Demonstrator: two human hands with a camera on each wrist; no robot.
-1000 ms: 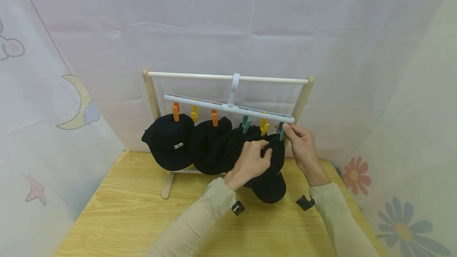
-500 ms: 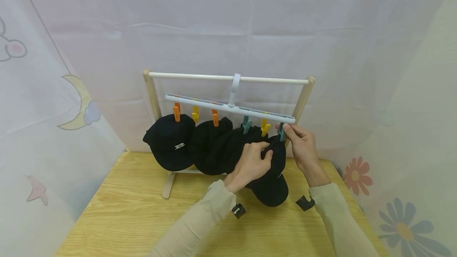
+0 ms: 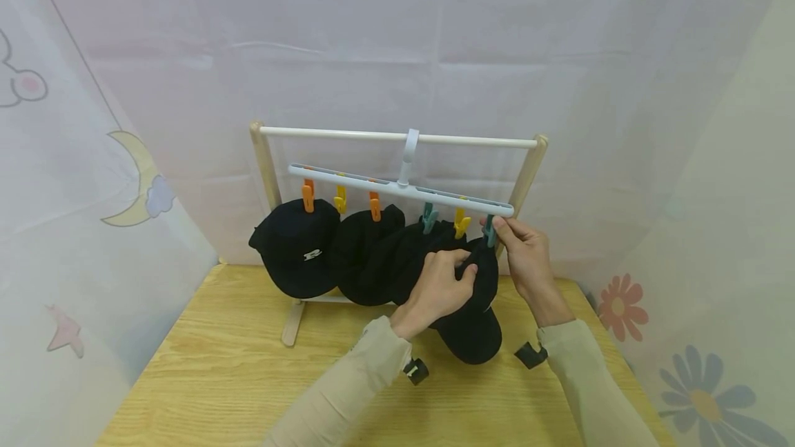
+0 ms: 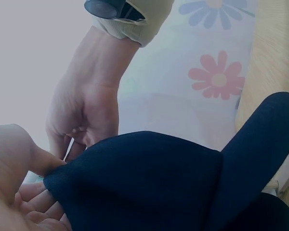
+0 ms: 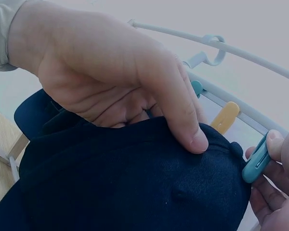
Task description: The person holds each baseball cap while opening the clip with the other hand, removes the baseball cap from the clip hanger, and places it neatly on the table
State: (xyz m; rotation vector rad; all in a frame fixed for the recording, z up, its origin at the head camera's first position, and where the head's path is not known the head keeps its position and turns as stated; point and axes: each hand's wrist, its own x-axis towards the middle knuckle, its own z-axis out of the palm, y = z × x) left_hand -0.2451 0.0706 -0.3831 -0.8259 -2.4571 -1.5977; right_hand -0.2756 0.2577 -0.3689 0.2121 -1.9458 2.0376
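Note:
My left hand [image 3: 437, 288] pinches the rear black baseball cap [image 3: 475, 336] at the right end of the hanger, thumb on the near side in the right wrist view. The brim of this cap points down. My right hand [image 3: 528, 254] pinches the teal clip [image 5: 256, 161] at the right end of the light-blue clip hanger [image 3: 373, 185]. The clip's tip meets the top of the cap; whether it bites the fabric cannot be told. In the left wrist view, the cap's crown [image 4: 139, 173] fills the middle, with the right hand [image 4: 89, 101] beyond it.
The hanger hooks over a white rod [image 3: 335, 133] on a wooden stand [image 3: 263, 164]. Other black caps [image 3: 298, 247] hang on its left and middle, below orange, yellow and teal clips. The stand rests on a wooden table [image 3: 217, 364] before patterned cloth walls [image 3: 348, 33].
The right-end cap has sunk slightly, its brim lower than before. My left hand has shifted down a little with it. The right hand stays on the teal clip.

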